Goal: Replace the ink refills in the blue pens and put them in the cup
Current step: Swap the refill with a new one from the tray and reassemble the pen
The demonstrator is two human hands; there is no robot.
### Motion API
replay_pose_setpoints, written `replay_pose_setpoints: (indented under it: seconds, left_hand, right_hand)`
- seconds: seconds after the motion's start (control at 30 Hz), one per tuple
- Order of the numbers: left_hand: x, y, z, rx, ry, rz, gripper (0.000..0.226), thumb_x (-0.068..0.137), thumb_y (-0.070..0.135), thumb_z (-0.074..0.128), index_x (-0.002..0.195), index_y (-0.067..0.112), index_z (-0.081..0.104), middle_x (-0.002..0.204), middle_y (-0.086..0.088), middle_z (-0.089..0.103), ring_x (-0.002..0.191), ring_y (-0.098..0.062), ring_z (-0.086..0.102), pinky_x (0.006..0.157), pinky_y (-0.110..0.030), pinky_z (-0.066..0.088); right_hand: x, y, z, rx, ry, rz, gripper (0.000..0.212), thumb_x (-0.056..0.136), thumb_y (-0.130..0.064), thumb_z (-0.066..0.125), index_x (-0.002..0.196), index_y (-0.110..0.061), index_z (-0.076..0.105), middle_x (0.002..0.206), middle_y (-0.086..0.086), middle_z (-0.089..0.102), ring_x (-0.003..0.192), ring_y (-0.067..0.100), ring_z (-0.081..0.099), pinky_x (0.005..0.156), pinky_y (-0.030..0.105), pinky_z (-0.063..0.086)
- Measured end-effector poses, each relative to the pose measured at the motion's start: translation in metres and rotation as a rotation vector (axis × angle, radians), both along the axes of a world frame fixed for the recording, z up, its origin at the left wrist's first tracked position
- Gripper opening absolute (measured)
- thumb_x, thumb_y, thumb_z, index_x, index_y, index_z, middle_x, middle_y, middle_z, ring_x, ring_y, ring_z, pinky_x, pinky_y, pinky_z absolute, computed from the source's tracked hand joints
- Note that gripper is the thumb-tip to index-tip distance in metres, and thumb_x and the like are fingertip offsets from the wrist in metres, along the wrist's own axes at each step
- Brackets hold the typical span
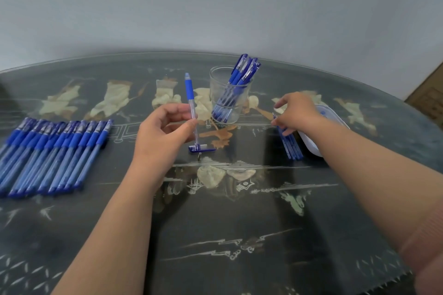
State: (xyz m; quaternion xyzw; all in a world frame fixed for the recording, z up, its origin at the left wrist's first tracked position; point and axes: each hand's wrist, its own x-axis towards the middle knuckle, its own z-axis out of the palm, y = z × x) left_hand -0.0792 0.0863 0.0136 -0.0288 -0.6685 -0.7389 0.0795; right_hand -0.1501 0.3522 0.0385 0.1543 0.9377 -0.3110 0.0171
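Note:
My left hand (160, 130) pinches a blue pen barrel (191, 100) between thumb and fingers and holds it upright, grip end up. Below it a blue pen cap (201, 149) and a small metal tip (199, 156) lie on the table. My right hand (295, 110) reaches down onto a small bunch of blue refills (291, 145) lying at the right, fingertips on their upper ends. A clear glass cup (229, 96) behind the barrel holds several blue pens leaning to the right. A row of several blue pens (50, 153) lies at the left.
A white shallow dish (335, 122) sits just right of the refills, partly hidden by my right forearm. The dark patterned tabletop (215, 223) has a curved far edge against a grey wall. A wooden object (429, 96) shows at the far right.

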Motion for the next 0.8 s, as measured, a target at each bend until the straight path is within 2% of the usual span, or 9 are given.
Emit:
replay_pose_setpoints:
  seconds: [0.23, 0.43, 0.57, 0.63, 0.73, 0.8]
  left_hand:
    - [-0.001, -0.002, -0.001, -0.003, -0.006, -0.006, 0.020, 0.087, 0.005, 0.069, 0.106, 0.011, 0.067, 0.101, -0.004, 0.070, 0.087, -0.011, 0.067, 0.075, -0.027, 0.059]
    - [-0.001, -0.002, -0.002, -0.008, -0.006, -0.014, 0.019, 0.087, 0.005, 0.069, 0.104, 0.014, 0.067, 0.100, -0.003, 0.070, 0.087, -0.010, 0.067, 0.075, -0.027, 0.059]
    - [-0.002, -0.002, -0.003, -0.015, -0.009, -0.002, 0.020, 0.087, 0.005, 0.068, 0.105, 0.014, 0.067, 0.101, -0.003, 0.070, 0.088, -0.011, 0.068, 0.076, -0.028, 0.058]
    - [-0.002, -0.002, -0.003, -0.013, -0.008, 0.009, 0.020, 0.088, 0.003, 0.067, 0.104, 0.014, 0.067, 0.101, -0.004, 0.070, 0.087, -0.010, 0.067, 0.075, -0.027, 0.058]
    - [-0.002, -0.002, -0.004, -0.014, 0.003, 0.040, 0.020, 0.088, 0.002, 0.066, 0.102, 0.017, 0.067, 0.101, -0.003, 0.070, 0.085, -0.008, 0.066, 0.073, -0.023, 0.057]
    - [-0.001, -0.001, -0.006, -0.020, 0.014, 0.063, 0.020, 0.089, 0.003, 0.065, 0.102, 0.019, 0.067, 0.099, -0.001, 0.070, 0.084, -0.006, 0.065, 0.071, -0.021, 0.055]
  right_hand:
    - [-0.001, 0.002, -0.004, 0.096, -0.007, 0.036, 0.054, 0.079, 0.000, 0.078, 0.128, -0.013, 0.059, 0.129, 0.016, 0.057, 0.078, 0.023, 0.070, 0.053, 0.026, 0.058]
    - [0.001, 0.002, -0.004, 0.148, 0.004, 0.040, 0.050, 0.080, 0.001, 0.077, 0.125, -0.014, 0.061, 0.137, 0.014, 0.049, 0.078, 0.024, 0.069, 0.064, 0.034, 0.062]
    - [0.002, 0.002, -0.003, 0.149, 0.038, 0.035, 0.050, 0.079, -0.002, 0.079, 0.124, -0.015, 0.062, 0.134, 0.014, 0.053, 0.071, 0.022, 0.069, 0.052, 0.026, 0.057]
    - [0.003, 0.004, 0.001, 0.128, 0.089, 0.021, 0.049, 0.078, -0.004, 0.081, 0.122, -0.016, 0.063, 0.128, 0.014, 0.059, 0.065, 0.022, 0.070, 0.049, 0.026, 0.056]
    - [0.012, 0.016, 0.011, 0.004, 0.227, -0.065, 0.037, 0.081, -0.003, 0.077, 0.113, -0.015, 0.065, 0.118, 0.016, 0.064, 0.069, 0.027, 0.071, 0.064, 0.038, 0.061]
    - [0.021, 0.029, 0.016, -0.120, 0.338, -0.173, 0.026, 0.085, -0.004, 0.073, 0.106, -0.018, 0.065, 0.111, 0.016, 0.065, 0.071, 0.023, 0.070, 0.061, 0.035, 0.060]
